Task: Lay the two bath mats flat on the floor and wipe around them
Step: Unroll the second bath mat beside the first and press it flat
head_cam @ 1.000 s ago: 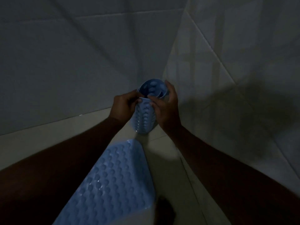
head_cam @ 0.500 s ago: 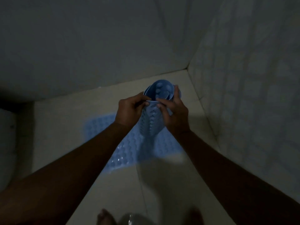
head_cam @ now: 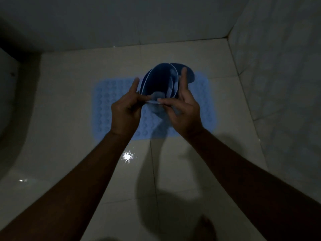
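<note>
Bath mats, two, pale blue: one laid, one rolled in hand; wiping apparently not begun.

Tiled floor [head_cam: 69, 119]: glossy, bright glints in places, no cloth in view. Flat mat [head_cam: 111, 108]: bubbled surface, spread flat toward the far wall, partly hidden behind the hands. Rolled mat [head_cam: 159, 82]: loose coil, open end facing the camera, dark inside, held above the flat one. Left hand [head_cam: 126, 113], right hand [head_cam: 184, 110]: each pinches the coil's loose near edge, one finger raised along its side. Judged roughly one-third complete.
</note>
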